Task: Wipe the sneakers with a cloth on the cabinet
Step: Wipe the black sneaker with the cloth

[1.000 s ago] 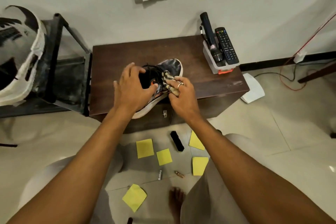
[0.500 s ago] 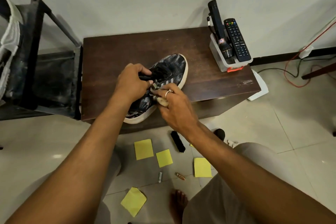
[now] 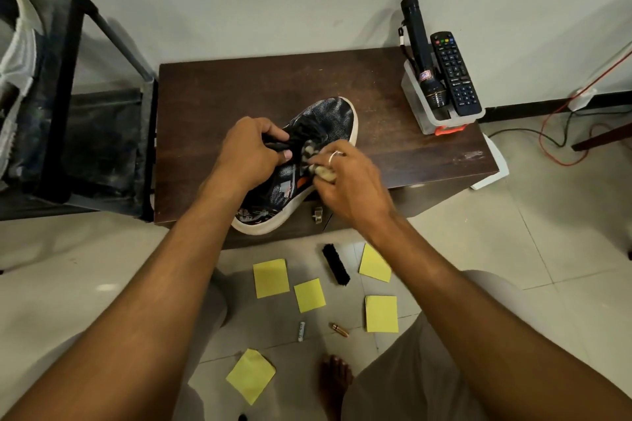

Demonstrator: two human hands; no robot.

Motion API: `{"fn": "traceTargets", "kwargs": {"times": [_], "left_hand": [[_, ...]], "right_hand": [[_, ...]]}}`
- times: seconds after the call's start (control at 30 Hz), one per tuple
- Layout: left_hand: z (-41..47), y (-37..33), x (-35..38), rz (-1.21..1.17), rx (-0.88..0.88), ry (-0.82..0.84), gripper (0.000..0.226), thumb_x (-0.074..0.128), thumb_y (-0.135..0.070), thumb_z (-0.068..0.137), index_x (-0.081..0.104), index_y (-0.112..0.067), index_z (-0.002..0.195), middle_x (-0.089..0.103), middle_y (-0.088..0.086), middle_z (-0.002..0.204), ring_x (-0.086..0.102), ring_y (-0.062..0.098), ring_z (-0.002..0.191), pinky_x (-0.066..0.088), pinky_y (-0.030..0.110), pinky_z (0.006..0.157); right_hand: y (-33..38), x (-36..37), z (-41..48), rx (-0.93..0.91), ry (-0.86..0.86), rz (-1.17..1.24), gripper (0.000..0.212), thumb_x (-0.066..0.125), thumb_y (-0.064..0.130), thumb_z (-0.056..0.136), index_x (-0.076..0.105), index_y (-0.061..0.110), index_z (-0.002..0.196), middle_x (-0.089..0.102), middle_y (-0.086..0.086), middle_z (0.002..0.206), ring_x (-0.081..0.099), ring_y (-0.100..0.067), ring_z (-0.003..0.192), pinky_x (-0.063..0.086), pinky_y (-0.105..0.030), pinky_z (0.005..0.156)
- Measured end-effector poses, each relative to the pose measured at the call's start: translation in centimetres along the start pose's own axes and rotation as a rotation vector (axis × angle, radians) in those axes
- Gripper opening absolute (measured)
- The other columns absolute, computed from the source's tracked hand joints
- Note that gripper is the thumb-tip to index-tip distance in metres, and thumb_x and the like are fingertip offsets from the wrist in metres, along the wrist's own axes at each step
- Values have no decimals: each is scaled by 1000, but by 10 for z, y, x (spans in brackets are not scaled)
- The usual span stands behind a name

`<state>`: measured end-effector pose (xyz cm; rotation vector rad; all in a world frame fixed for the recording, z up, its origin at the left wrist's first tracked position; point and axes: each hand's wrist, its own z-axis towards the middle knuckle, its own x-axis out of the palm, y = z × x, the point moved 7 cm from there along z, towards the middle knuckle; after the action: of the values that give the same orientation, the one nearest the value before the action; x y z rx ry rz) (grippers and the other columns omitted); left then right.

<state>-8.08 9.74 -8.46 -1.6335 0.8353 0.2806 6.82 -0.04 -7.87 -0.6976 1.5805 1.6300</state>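
Note:
A black-and-grey patterned sneaker [image 3: 333, 116] with a white sole lies on the dark wooden cabinet [image 3: 212, 102], toe pointing away, heel over the front edge. My left hand [image 3: 248, 154] grips the sneaker's collar and tongue. My right hand [image 3: 349, 181], with a ring on one finger, holds a small pale cloth [image 3: 325, 173] bunched in its fingers and presses it against the shoe's right side by the laces. Most of the cloth is hidden under my fingers.
A clear holder [image 3: 427, 109] with a black torch [image 3: 419, 44] and a remote [image 3: 455, 72] stands at the cabinet's right rear. A dark metal stand [image 3: 78, 106] is on the left. On the floor lie yellow notes [image 3: 270, 277], a black brush [image 3: 336, 263] and batteries [image 3: 301, 330].
My left hand has shifted from covering the shoe's opening to gripping its collar. The right hand with the cloth has slid along the shoe's side. The camera has tilted down a little.

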Motion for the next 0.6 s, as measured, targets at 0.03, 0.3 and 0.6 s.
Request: {"fn": "traceTargets", "kwargs": {"times": [0.03,0.3,0.6], "left_hand": [[0,2,1,-47,-23,-1,21,82,-14,85,74,-24,102,69,-3,108,65,14,97,45,23,78],[-4,15,6,-344,-187,-70,24,74,-9,91,72,-33,93,74,0,98,72,18,90,60,33,83],[-6,13,5,-333,-192,-94,25,76,-9,89,71,-33,93,74,-1,99,71,15,89,60,33,82]], "right_hand": [[-10,-6,4,57,-30,-34,27,70,24,91,75,20,117,61,5,117,63,-18,98,57,-40,86],[45,15,-12,-131,75,233,28,70,10,84,77,13,111,66,-1,113,64,-15,98,53,-30,90],[51,18,-21,-205,129,230,27,69,10,85,76,11,111,64,-1,115,64,-14,99,53,-28,89]]}}
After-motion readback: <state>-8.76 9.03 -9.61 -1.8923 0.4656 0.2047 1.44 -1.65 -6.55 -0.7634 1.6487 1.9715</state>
